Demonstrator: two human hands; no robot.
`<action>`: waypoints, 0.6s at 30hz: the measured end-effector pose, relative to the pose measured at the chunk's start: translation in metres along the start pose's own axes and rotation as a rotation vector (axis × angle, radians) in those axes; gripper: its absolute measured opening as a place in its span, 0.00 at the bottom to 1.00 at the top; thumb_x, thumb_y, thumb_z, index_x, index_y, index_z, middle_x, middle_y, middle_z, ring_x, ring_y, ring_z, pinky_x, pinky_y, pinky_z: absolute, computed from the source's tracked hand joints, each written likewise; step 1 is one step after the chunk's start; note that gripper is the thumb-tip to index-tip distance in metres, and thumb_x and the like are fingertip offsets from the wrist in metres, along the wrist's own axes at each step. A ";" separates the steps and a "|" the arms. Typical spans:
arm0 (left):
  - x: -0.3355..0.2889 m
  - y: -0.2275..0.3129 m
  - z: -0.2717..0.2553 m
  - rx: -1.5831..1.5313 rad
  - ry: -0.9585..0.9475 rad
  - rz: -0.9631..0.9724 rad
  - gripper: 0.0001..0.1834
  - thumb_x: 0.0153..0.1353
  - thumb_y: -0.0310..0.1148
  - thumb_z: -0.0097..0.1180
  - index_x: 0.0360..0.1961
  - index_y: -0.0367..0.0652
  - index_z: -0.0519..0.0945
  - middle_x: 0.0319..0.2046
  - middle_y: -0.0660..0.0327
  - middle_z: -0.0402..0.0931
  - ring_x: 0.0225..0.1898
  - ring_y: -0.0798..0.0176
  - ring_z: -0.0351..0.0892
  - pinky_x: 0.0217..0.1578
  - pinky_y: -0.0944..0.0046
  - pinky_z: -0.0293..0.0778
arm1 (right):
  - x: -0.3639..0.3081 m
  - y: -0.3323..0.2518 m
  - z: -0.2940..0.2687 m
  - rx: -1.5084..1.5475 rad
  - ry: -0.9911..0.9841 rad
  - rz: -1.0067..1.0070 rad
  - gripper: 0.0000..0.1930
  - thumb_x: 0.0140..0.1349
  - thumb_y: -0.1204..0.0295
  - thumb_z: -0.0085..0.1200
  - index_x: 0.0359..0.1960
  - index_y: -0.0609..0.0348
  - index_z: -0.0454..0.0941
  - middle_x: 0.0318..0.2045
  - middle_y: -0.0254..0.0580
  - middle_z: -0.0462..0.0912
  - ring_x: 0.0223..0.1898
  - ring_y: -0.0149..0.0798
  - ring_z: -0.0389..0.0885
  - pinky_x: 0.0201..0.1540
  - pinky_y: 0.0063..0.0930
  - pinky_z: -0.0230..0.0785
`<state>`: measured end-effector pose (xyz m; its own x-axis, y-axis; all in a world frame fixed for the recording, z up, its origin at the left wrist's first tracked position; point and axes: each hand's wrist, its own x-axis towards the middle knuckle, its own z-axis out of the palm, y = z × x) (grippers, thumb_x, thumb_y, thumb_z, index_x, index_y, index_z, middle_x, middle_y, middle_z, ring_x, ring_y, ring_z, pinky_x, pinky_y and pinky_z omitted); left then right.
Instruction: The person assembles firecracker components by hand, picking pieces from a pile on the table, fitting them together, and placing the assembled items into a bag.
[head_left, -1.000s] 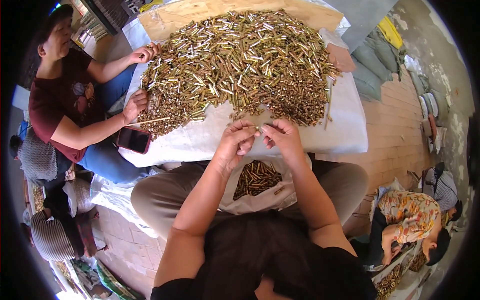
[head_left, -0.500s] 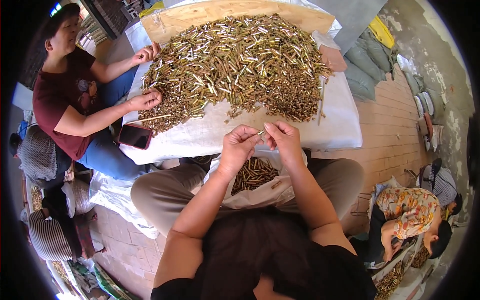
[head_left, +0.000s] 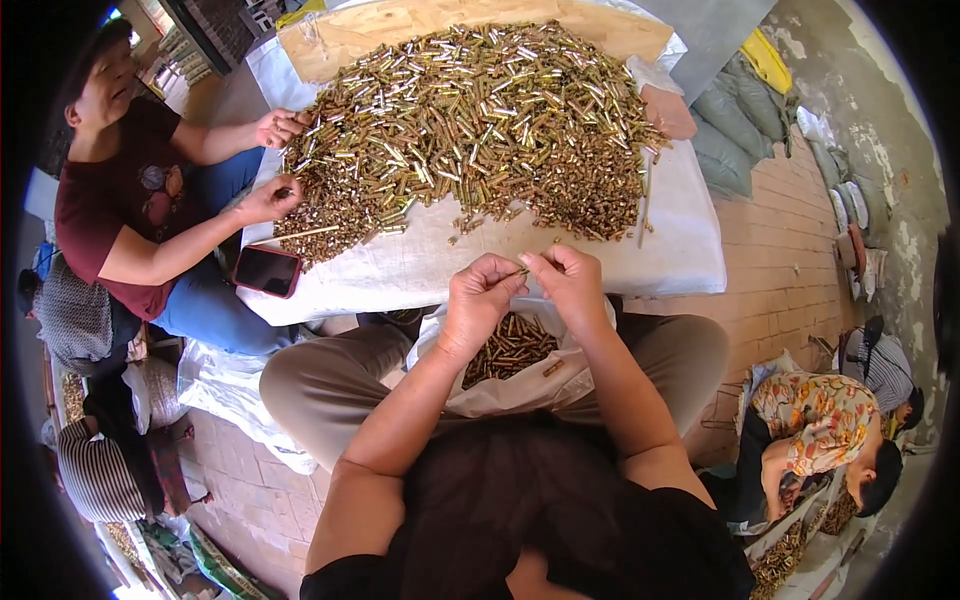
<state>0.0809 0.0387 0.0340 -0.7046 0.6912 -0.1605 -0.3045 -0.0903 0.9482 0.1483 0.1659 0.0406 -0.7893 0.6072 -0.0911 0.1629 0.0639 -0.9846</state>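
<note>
Holds a small metal piece [head_left: 523, 271] pinched between the fingertips of left hand [head_left: 480, 297] and right hand [head_left: 570, 285], close together at the near edge of a white-covered table [head_left: 660, 265]. Includes a broad heap of brassy pieces [head_left: 470, 120] beyond and, between the legs [head_left: 668, 360], a white sack [head_left: 530, 397] of more.

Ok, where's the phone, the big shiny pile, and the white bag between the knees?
Phone [head_left: 267, 271]: head view, dark screen.
Shiny pile [head_left: 480, 125]: head view, its middle.
White bag [head_left: 522, 393]: head view, its near side.
</note>
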 end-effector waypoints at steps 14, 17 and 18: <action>0.007 -0.017 -0.005 0.017 0.147 -0.055 0.03 0.57 0.22 0.53 0.27 0.36 0.75 0.20 0.64 0.76 0.18 0.79 0.65 0.17 0.77 0.59 | -0.002 0.016 0.020 -0.764 0.174 -0.624 0.12 0.56 0.68 0.53 0.19 0.58 0.67 0.17 0.45 0.73 0.19 0.47 0.73 0.20 0.38 0.65; 0.011 -0.022 -0.008 0.004 0.170 -0.058 0.02 0.57 0.22 0.52 0.28 0.37 0.75 0.20 0.63 0.75 0.13 0.79 0.61 0.12 0.78 0.54 | 0.003 0.021 0.025 -0.757 0.165 -0.612 0.12 0.56 0.68 0.53 0.18 0.58 0.67 0.17 0.45 0.72 0.19 0.47 0.73 0.20 0.38 0.65; 0.013 -0.026 -0.009 0.004 0.174 -0.060 0.02 0.57 0.22 0.52 0.28 0.37 0.75 0.20 0.63 0.75 0.13 0.79 0.61 0.12 0.78 0.54 | 0.005 0.024 0.027 -0.756 0.161 -0.611 0.12 0.56 0.68 0.53 0.18 0.58 0.67 0.17 0.45 0.72 0.19 0.47 0.73 0.20 0.38 0.65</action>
<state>0.0746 0.0436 0.0045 -0.7853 0.5611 -0.2616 -0.3470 -0.0490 0.9366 0.1324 0.1490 0.0129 -0.7826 0.3987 0.4781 0.1339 0.8579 -0.4961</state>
